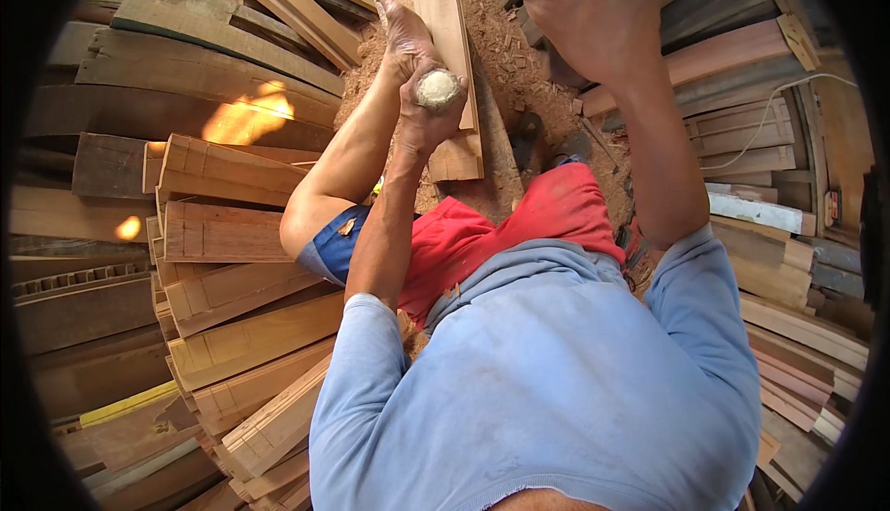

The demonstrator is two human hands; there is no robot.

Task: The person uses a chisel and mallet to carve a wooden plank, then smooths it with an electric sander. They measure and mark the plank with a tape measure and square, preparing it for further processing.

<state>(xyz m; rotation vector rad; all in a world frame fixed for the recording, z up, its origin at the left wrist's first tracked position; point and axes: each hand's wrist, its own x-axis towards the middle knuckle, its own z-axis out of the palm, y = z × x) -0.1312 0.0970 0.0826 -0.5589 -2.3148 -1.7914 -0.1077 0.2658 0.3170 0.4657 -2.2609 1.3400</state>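
Handle [437, 89] sits gripped in our left hand [429, 122], 1 pale round end showing above it, near the plank [441, 11]; whether our right hand [593, 15] grips anything, we cannot tell.

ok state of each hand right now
Left hand: closed around a handle with a pale round end.
Right hand: partly out of frame at the top, cannot be told.

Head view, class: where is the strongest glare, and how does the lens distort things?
In the head view, an overexposed yellow-orange patch glares on the dark weathered boards at left; also in the head view, those boards' long edges bow, and black surrounds the rounded picture.
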